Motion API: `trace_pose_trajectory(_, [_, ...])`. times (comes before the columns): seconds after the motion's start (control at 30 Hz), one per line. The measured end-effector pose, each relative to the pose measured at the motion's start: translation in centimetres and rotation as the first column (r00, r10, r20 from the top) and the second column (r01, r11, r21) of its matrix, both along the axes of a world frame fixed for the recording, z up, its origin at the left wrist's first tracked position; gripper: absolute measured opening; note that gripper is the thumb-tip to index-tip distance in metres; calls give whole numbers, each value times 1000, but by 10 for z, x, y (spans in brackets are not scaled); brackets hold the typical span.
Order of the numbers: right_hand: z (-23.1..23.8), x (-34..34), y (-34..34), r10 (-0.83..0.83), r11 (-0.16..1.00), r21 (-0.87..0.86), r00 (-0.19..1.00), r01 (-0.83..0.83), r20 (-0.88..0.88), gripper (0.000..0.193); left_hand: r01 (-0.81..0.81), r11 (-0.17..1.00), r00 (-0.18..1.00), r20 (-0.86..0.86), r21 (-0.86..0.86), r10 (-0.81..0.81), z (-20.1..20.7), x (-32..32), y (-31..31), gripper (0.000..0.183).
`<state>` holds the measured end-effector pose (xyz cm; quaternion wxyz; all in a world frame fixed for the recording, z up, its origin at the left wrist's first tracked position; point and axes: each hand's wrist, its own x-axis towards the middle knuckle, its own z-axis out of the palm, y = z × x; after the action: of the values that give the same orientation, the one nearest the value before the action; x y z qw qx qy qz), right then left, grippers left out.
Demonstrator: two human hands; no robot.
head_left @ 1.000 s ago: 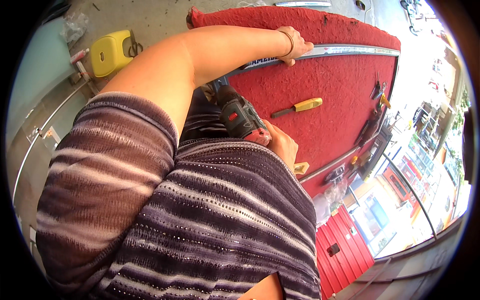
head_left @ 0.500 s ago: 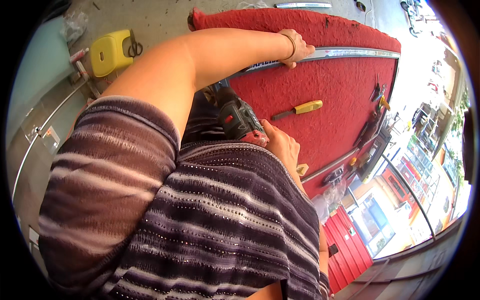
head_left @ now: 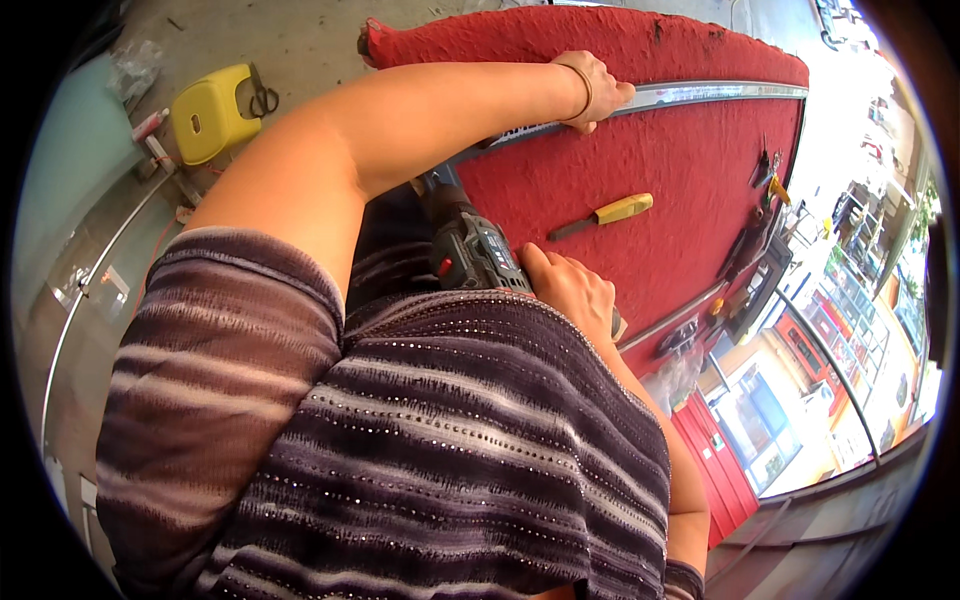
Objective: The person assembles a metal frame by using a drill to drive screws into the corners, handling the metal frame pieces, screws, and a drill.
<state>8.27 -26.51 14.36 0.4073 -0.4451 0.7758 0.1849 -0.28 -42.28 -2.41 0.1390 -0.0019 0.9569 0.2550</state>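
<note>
My left hand (head_left: 598, 92) reaches across to a long silver metal strip (head_left: 700, 92) lying on a red, rough-covered table (head_left: 680, 150). Its fingers curl over the strip and grip it. Close to my body, my right hand (head_left: 575, 290) is closed on a dark cordless drill (head_left: 470, 248), whose front end points toward the strip's near left part. My shirt hides the drill's rear, and the tip is hidden below my left arm. Between the hands and to the right, a yellow-handled knife (head_left: 622, 209) with a dark blade lies on the table.
At the table's right edge hang or lie several hand tools (head_left: 770, 185). A yellow stool (head_left: 210, 115) with dark scissors (head_left: 263, 92) beside it stands on the floor at left. Clear plastic (head_left: 680, 365) hangs near the table's lower right corner. A red shutter (head_left: 715, 460) is farther right.
The drill and right hand have shifted and turned slightly, and more of my right forearm shows. My left hand keeps its hold on the strip. The whole view has tilted a little.
</note>
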Motion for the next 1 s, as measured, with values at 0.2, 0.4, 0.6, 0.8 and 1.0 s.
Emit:
trace_pose_trajectory(0.2, [0,-1,0,-53,999,-7,999,53,-4,31,9,1000,1000,-5,-12,-9,5,-6,1,56])
trace_pose_trajectory(0.4, [-1,0,0,-50,997,57,999,51,-14,30,2,1000,1000,14,1,-2,-1,-5,2,54])
trace_pose_trajectory(0.6, [-3,-2,0,-55,998,-6,998,55,10,43,-9,1000,1000,-6,6,9,-1,-3,2,53])
trace_pose_trajectory(0.8, [-7,-3,0,-32,999,2,999,32,2,44,-13,1000,1000,-19,25,14,-3,-3,2,53])
trace_pose_trajectory(1.0, [-4,-3,-6,-4,1000,-3,1000,4,-9,40,-19,999,999,-25,51,20,-2,-4,2,53])
